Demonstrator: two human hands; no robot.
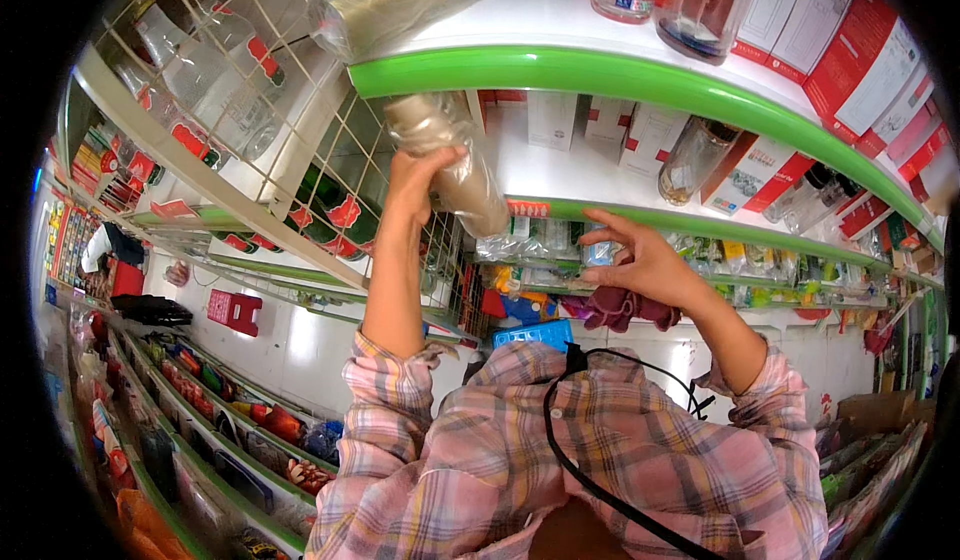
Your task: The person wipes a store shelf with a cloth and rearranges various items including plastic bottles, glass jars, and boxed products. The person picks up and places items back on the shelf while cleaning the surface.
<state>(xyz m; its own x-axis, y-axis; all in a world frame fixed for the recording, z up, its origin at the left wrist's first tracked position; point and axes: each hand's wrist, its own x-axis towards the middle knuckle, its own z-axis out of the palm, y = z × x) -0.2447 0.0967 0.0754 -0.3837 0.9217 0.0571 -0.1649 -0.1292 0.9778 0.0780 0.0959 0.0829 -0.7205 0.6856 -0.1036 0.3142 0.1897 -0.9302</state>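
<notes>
My left hand (426, 177) grips a long stack of cups in clear plastic wrap (469, 177), held tilted in front of the shelves. The stack's upper end is close under the green edge of the upper shelf (525, 69). To the right, my right hand (626, 252) is raised with thumb and fingers apart, holding nothing, in front of the lower shelf's green edge. Another plastic-wrapped roll or stack (405, 1) lies on the upper shelf's left end. Below my right hand hangs a dark red cloth item (626, 309).
A wire grid divider (337, 140) stands on the left, with glass bottles (225, 72) behind it. Boxes (551, 119) and a glass jar (694, 159) stand on the middle shelf. A blue plastic basket (532, 333) is low before me; a pink stool (234, 312) stands on the floor.
</notes>
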